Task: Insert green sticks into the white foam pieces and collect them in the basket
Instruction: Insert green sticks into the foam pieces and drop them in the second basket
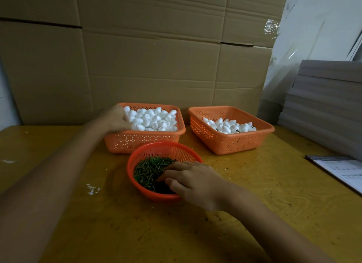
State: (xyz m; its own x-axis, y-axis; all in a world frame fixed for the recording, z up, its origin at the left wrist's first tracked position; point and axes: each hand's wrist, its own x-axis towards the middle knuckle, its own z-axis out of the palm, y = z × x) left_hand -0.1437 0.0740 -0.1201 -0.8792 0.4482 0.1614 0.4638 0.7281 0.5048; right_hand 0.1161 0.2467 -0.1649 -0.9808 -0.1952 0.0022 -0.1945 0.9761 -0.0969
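Note:
A round orange basket (152,151) near me holds a heap of green sticks (148,170). My right hand (194,182) reaches into it, fingertips curled down among the sticks; whether it pinches one is hidden. Behind it a square orange basket (145,141) is full of plain white foam pieces (154,118). My left hand (117,118) is inside its left corner, fingers buried in the foam. To the right, a second square orange basket (231,141) holds several foam pieces with sticks in them (229,125).
All baskets stand on a yellow wooden table (254,194). A wall of cardboard boxes (147,56) rises right behind them. A stack of grey boards (325,102) and a printed sheet (342,170) lie at the right edge. White foam crumbs (93,189) dot the left.

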